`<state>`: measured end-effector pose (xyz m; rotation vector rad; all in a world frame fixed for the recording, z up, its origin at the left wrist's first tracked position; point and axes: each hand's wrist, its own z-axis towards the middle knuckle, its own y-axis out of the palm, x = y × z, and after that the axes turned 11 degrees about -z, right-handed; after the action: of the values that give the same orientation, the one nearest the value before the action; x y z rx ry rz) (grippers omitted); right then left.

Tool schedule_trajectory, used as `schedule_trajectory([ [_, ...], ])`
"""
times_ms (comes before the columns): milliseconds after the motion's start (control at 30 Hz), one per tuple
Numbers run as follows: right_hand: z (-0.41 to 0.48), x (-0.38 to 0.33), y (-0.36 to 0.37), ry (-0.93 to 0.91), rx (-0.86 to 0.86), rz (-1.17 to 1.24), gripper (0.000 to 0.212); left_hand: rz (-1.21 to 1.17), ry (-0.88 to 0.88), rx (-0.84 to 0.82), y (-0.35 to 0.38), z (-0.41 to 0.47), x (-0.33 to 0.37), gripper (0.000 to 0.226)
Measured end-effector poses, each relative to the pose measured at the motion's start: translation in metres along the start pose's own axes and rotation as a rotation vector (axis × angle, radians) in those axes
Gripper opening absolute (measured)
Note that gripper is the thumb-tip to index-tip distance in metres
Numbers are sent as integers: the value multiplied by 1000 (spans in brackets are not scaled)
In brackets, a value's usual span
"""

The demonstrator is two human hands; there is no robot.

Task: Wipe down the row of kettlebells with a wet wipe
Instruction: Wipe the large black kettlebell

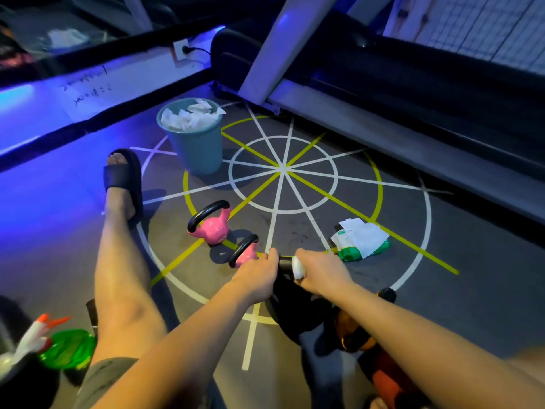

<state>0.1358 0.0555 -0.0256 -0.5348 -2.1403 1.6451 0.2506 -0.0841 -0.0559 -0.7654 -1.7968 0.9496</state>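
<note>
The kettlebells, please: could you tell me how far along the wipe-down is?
Crumpled wipes fill the bin, so some wiping looks done. In hand: the left hand grips the black kettlebell by its handle while the right hand holds a wet wipe on it. Whether the two pink kettlebells and the orange kettlebell are clean cannot be told.

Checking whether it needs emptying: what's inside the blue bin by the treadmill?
Crumpled white wipes are piled up to the rim of the bin. Anything beneath that top layer is covered and cannot be seen.
</note>
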Motion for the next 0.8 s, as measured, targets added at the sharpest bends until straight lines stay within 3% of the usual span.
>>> schedule_trajectory([
  [233,-28,41,19,155,-74,330,33,-60,-25,7,3,-1,1,31],
  [533,2,-3,-10,78,-101,-30,34,-49,-55,-4,-3,-5,11,35],
  [700,16,-33,-22,63,-90,-79,30,-47,-72,-29,-8,-6,11,42],
  [800,15,-34,-24,54,-119,-55,43,-127,-69,-17,-7,-7,10,56],
])
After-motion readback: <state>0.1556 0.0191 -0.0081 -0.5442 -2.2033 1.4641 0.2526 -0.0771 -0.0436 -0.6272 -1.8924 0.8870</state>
